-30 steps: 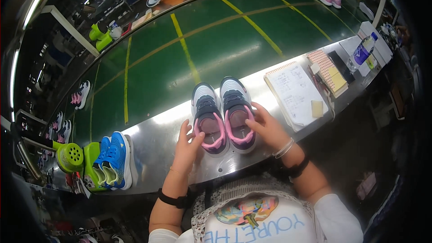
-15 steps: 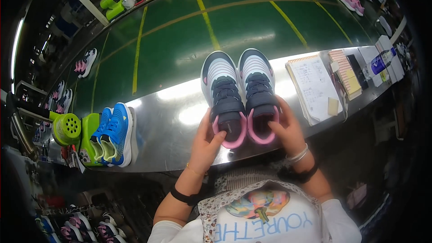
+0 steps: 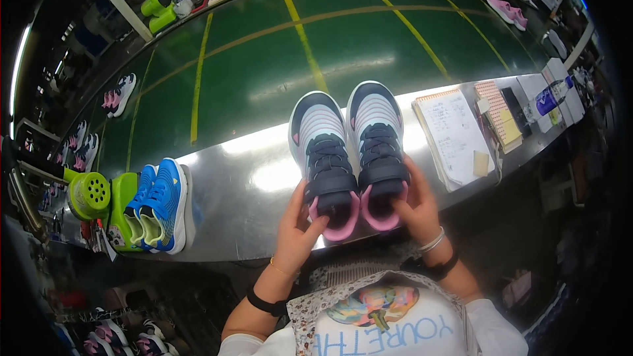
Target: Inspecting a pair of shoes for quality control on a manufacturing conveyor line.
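Two dark navy and pale sneakers with pink collars are held side by side in front of me, toes pointing away. My left hand (image 3: 298,224) grips the left sneaker (image 3: 328,158) at its heel, thumb at the collar opening. Around the heel of the right sneaker (image 3: 380,151) my right hand (image 3: 417,204) is closed, its thumb reaching inside the collar. The toes are tilted up, and the laces and straps face me. Fingers under the shoes are hidden.
A metal ledge (image 3: 227,224) borders a green belt (image 3: 250,72) with yellow lines. Left stand blue sneakers (image 3: 165,204) beside a lime-green device (image 3: 90,196). At right lie an open notebook (image 3: 448,135) and a bottle (image 3: 548,100). Pink shoes (image 3: 508,12) rest far right.
The pair of sneakers is tilted a little more, with the toes raised toward me. Both hands keep their hold at the heels. The whole view has shifted slightly.
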The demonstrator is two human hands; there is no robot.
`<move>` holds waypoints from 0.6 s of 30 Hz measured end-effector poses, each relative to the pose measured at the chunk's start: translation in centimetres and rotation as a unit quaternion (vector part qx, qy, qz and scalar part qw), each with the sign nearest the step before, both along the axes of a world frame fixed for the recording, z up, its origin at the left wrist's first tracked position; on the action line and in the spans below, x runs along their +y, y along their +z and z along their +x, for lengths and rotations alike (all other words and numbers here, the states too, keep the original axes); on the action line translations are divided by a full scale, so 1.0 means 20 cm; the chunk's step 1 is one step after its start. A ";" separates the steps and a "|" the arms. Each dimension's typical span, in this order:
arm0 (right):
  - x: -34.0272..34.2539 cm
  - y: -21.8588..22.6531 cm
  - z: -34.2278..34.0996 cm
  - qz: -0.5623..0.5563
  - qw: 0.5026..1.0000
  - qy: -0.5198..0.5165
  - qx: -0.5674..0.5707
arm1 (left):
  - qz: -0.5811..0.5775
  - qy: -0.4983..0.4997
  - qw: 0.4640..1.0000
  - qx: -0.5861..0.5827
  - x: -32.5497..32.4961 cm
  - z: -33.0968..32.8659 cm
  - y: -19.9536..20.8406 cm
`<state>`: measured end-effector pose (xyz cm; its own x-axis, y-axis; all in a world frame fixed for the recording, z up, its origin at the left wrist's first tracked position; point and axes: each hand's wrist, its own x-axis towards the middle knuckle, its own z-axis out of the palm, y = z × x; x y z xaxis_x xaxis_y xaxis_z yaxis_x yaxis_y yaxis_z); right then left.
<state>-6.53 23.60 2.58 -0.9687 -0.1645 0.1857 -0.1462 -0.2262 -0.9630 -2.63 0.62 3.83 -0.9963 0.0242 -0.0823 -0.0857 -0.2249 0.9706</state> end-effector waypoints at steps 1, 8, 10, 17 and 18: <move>0.00 0.01 0.01 0.001 1.000 -0.001 0.001 | -0.016 0.004 1.000 0.010 0.00 0.00 0.00; 0.02 -0.01 0.02 -0.350 0.906 0.001 -0.236 | 0.299 0.049 0.944 -0.128 -0.01 0.00 -0.04; 0.02 -0.03 0.03 -0.405 0.886 0.090 -0.206 | 0.274 0.010 0.954 -0.126 -0.03 0.00 -0.07; -0.02 -0.04 0.03 -0.474 0.836 0.144 -0.236 | 0.385 0.005 0.910 -0.151 0.02 -0.02 -0.05; -0.02 -0.04 0.03 -0.464 0.842 0.142 -0.236 | 0.385 -0.007 0.910 -0.151 0.02 -0.03 -0.04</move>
<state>-5.83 23.27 1.75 -0.9167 -0.3982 -0.0331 0.3903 -0.8744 -0.2882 -3.17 1.12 3.10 -0.9305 0.2033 -0.3049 -0.3301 -0.8261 0.4568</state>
